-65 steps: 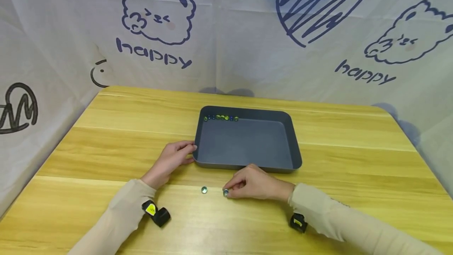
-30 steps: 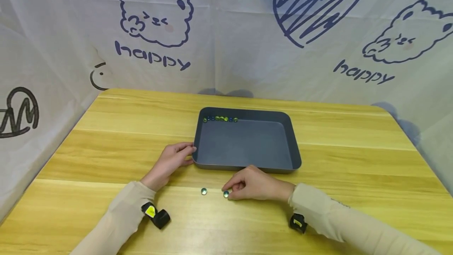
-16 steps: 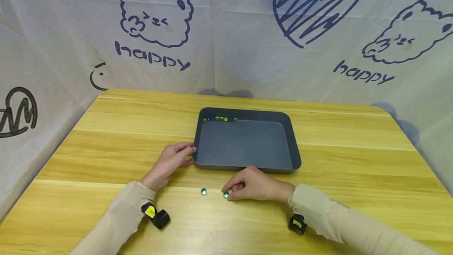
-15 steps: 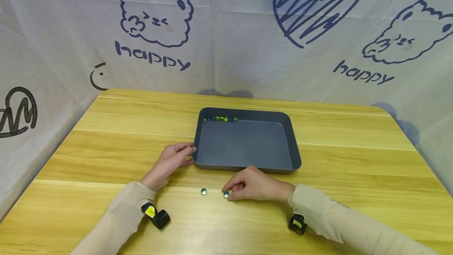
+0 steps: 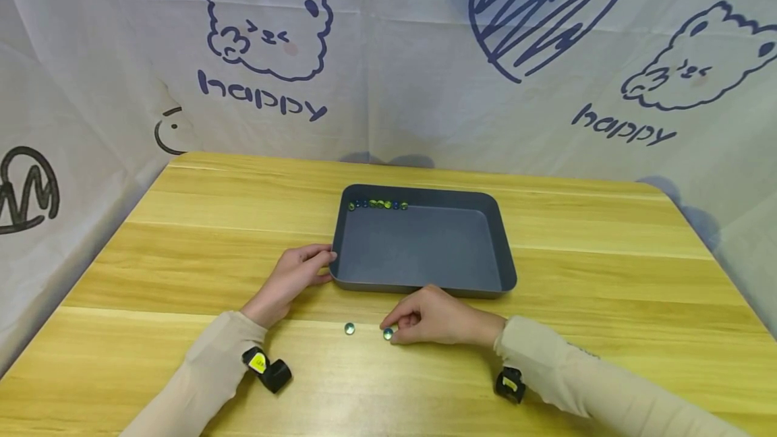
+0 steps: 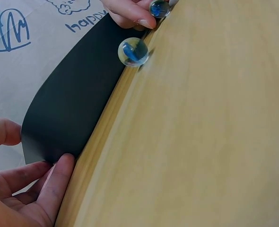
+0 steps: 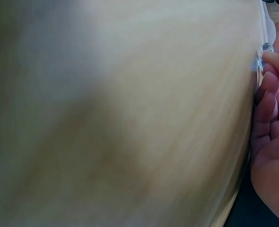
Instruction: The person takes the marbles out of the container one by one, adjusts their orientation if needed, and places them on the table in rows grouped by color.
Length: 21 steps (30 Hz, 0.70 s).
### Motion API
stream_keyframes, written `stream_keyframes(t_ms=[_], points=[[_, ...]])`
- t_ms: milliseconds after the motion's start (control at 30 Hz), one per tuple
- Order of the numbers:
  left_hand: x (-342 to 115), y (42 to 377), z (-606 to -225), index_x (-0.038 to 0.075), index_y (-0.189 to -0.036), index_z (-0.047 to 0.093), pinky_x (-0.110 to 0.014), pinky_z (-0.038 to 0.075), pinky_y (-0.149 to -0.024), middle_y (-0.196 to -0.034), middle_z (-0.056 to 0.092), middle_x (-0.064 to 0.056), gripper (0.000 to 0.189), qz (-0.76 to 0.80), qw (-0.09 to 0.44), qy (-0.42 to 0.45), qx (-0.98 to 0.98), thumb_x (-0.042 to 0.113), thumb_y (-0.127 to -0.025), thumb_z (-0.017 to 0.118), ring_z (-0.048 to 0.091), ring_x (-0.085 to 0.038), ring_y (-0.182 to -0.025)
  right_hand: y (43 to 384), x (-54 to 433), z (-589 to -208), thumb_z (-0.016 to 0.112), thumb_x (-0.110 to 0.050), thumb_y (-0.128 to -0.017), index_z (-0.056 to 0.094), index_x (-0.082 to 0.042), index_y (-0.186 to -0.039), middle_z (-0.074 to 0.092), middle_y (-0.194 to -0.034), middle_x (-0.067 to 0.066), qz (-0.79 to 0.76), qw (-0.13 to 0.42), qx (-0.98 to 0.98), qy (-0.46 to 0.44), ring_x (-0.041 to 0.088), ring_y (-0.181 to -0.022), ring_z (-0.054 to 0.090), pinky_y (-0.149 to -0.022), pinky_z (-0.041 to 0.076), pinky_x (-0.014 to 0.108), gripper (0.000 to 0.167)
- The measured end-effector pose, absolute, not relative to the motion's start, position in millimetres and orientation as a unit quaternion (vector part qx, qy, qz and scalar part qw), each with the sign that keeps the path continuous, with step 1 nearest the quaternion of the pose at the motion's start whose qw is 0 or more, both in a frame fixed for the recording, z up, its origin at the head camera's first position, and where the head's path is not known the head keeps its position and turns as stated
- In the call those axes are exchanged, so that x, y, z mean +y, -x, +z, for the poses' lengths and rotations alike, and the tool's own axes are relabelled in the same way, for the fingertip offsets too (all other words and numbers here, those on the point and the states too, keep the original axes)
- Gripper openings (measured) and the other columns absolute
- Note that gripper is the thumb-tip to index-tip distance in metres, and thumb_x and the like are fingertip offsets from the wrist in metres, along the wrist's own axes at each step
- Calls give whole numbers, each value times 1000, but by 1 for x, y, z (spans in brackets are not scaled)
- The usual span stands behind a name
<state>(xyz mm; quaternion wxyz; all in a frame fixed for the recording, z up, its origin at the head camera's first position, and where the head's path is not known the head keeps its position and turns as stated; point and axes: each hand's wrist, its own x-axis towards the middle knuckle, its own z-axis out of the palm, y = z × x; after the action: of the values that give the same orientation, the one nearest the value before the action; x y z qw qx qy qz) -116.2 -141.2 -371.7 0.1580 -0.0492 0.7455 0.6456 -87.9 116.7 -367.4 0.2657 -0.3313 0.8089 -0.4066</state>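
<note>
A dark grey rectangular baking tray (image 5: 425, 248) lies on the wooden table. My left hand (image 5: 295, 278) holds its left side near the front corner, with the thumb at the rim and fingertips against the outer wall in the left wrist view. In front of the tray, my right hand (image 5: 440, 315) pinches a clear marble (image 5: 388, 334) with a blue swirl between thumb and index finger, low at the tabletop. A second clear marble (image 6: 133, 52), blue and yellow inside, sits on the table to the left of the pinched one. In the right wrist view the fingers partly hide the pinched marble.
Several green-yellow and blue marbles (image 5: 380, 205) form a row along the tray's back wall, starting at its left corner. A white cloth (image 5: 400, 52) with blue drawings hangs behind the table (image 5: 607, 275). Both wrists wear black camera straps (image 5: 267, 369).
The head view has shifted very slightly. Both hands, the tray and the marbles stay almost where they were.
</note>
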Motion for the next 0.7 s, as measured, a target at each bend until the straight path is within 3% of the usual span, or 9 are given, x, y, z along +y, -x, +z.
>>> stream_keyframes(t_ms=[700], points=[[-142, 116, -370, -10, -134, 50, -30, 53, -91, -138, 47, -24, 43, 645, 162, 47, 745, 15, -98, 50, 52, -32, -121, 86, 124, -363, 74, -17, -86, 74, -8, -110, 61, -69, -8, -431, 255, 806, 315, 3, -60, 47, -57, 41, 16, 26]])
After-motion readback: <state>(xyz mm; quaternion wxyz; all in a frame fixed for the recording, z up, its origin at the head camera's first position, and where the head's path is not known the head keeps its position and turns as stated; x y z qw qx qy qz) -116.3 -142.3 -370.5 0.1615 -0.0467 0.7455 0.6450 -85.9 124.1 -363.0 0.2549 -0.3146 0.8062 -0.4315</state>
